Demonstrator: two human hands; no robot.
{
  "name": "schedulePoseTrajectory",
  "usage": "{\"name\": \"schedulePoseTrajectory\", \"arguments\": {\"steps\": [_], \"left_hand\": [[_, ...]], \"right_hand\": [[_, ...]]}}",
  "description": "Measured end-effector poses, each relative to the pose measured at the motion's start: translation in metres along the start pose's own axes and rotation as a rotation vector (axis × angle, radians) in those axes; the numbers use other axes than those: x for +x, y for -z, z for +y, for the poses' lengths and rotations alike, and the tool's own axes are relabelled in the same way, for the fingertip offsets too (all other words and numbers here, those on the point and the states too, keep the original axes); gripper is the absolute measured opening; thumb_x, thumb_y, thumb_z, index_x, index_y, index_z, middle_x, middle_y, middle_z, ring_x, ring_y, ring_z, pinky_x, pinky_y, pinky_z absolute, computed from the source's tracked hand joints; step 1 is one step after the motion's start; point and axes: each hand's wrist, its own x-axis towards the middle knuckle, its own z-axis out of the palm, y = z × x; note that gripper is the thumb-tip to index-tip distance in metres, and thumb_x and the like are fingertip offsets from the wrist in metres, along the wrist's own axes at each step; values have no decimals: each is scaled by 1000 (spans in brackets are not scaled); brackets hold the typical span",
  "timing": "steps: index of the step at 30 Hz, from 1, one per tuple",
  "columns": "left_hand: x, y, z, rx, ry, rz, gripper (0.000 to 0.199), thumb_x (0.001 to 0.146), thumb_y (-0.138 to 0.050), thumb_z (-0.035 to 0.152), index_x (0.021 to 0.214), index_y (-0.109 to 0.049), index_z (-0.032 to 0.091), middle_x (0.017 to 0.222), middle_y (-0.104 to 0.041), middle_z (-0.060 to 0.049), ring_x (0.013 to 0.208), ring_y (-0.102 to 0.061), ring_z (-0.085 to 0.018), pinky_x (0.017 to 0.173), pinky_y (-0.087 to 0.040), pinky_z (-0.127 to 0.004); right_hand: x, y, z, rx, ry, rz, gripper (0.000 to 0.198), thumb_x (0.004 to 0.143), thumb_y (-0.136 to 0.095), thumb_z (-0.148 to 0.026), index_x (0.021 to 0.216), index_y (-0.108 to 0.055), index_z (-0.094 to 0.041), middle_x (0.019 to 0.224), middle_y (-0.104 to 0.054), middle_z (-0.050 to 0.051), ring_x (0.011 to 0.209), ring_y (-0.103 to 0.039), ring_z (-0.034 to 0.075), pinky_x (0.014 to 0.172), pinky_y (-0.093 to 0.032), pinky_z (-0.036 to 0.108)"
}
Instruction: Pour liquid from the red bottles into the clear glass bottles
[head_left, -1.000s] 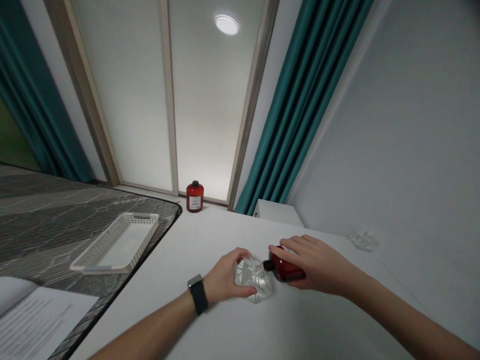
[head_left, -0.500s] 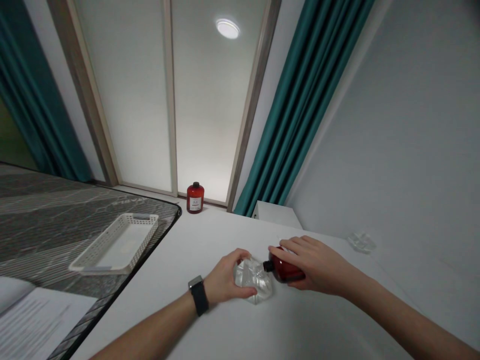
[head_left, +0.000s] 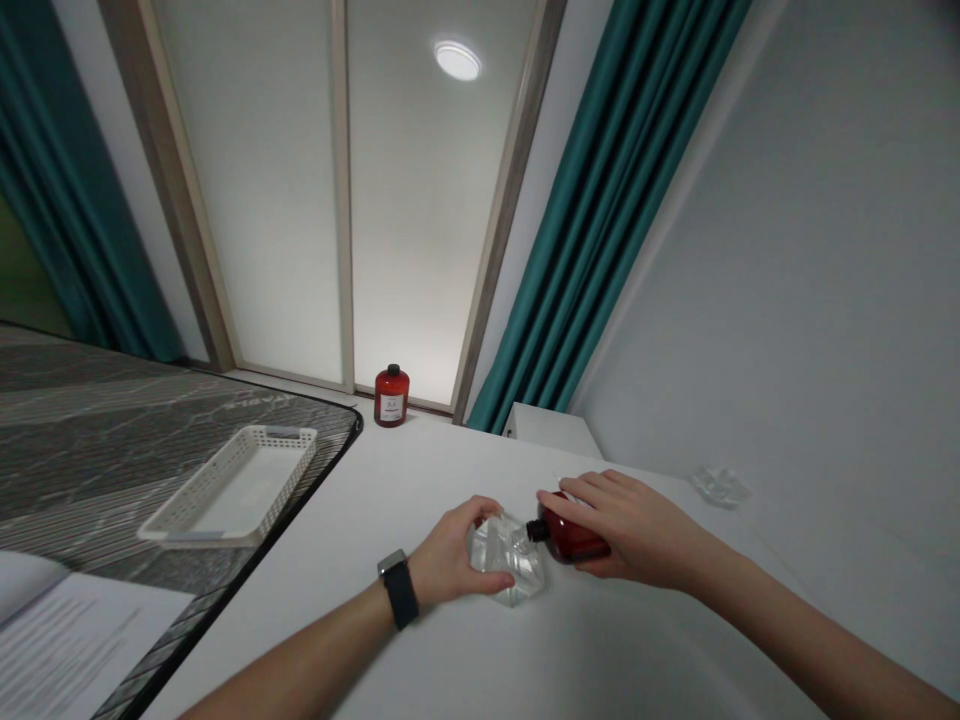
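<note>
My left hand (head_left: 465,555), with a dark watch on the wrist, curls its thumb and fingers around a crumpled clear plastic pouch (head_left: 517,572) on the white table. My right hand (head_left: 630,525) grips a dark red bottle (head_left: 566,538) from above and holds it tipped on its side. The bottle's black neck points left and meets the upper right part of the pouch. Whether liquid runs from it, I cannot tell. A second red bottle (head_left: 391,398) with a black cap and white label stands upright at the table's far edge.
A white perforated basket (head_left: 202,538) sits on a dark grey surface (head_left: 97,430) to the left, with an open book (head_left: 90,640) nearer me. Another crumpled clear plastic piece (head_left: 720,486) lies by the right wall. A white cabinet (head_left: 555,432) stands behind the table (head_left: 337,560).
</note>
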Motion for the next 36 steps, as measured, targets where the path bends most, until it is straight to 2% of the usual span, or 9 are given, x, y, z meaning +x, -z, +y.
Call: {"name": "schedulePoseTrajectory", "arguments": {"steps": [16,36], "left_hand": [[-1,0,0,-54,-24,10,59,63,-81,36,112,-54,18,105,-66,-5,94,-61,-23,86,-49,-35],[-2,-1,3,-101,1,21,58,62,-80,33,112,-54,18,104,-66,-5,94,-60,-24,88,-48,-36]], "right_hand": [[0,2,2,11,27,19,70,75,-76,-36,137,-47,-23,114,-67,10,96,-63,27,80,-46,39],[4,9,4,-39,55,-28,72,73,-80,-38,136,-47,-22,115,-66,10,97,-63,28,81,-46,39]]}}
